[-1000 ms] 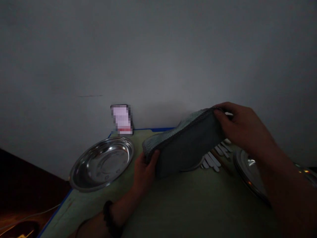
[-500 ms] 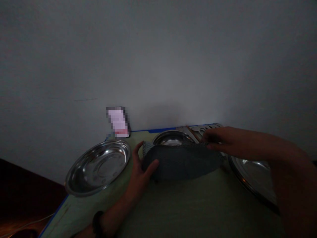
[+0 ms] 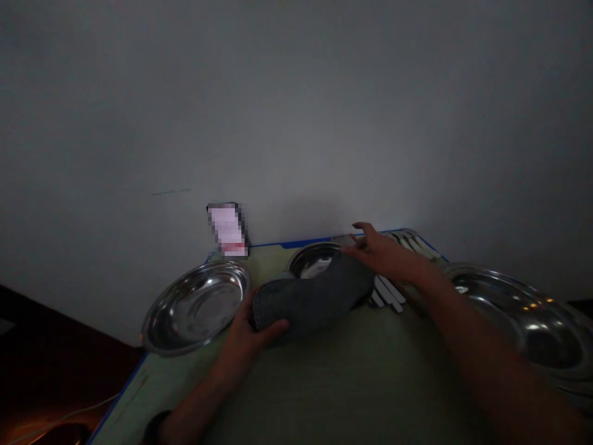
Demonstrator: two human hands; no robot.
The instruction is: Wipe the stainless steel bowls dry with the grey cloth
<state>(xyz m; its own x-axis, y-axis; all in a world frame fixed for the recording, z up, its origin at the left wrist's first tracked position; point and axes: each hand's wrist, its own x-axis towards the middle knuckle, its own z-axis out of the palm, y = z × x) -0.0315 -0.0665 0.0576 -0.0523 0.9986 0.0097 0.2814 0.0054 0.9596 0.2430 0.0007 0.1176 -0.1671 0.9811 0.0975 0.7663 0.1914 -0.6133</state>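
head view shows the scene quite dark. nearest is the green table (image 3: 324, 395), and both forearms reach forward over it. the left hand (image 3: 245, 337) is closed on the near left end of a grey cloth (image 3: 310, 303), with the thumb on top of the fabric and the fingers under it. the cloth lies folded on the table between the two hands, and its far right end is lifted a little. the right hand (image 3: 377, 250) rests on that far end with the fingers stretched out and flat; if it pinches the cloth or only presses on it, i cannot tell. just to the left of the left hand stands a steel plate (image 3: 197, 306). under the right forearm lie some pale spoons (image 3: 389, 295), side by side. to the right of this arm is a big steel plate (image 3: 523, 321). behind the cloth, close to the right hand, sits a small steel bowl (image 3: 311, 262). farther, beyond the left hand, a blurred card (image 3: 227, 230) leans on the grey wall (image 3: 296, 111).
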